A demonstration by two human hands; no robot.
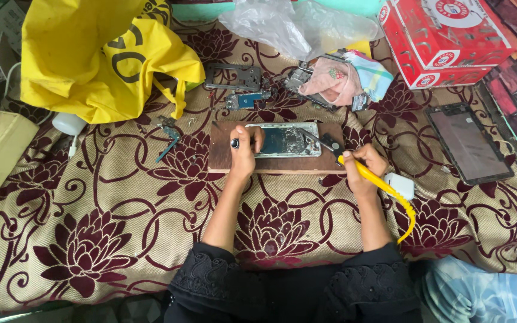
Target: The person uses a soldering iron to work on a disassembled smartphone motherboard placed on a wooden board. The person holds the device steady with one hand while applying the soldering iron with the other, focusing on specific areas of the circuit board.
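Observation:
An opened phone body (287, 140) lies on a brown wooden board (222, 157) in the middle of the patterned cloth. My left hand (245, 151), with a dark ring on one finger, presses down on the phone's left end. My right hand (366, 167) grips a yellow-handled tool (378, 184) whose dark tip (321, 141) touches the phone's right side. A yellow cord runs from the handle back along my right forearm.
A yellow bag (100, 57) lies at the back left, and a red box (441, 39) at the back right. A dark tablet (469, 143) rests on the right. Phone parts (234, 78), a pink cloth (336, 81), a clear plastic bag (294, 24) and a small white block (399, 184) lie around.

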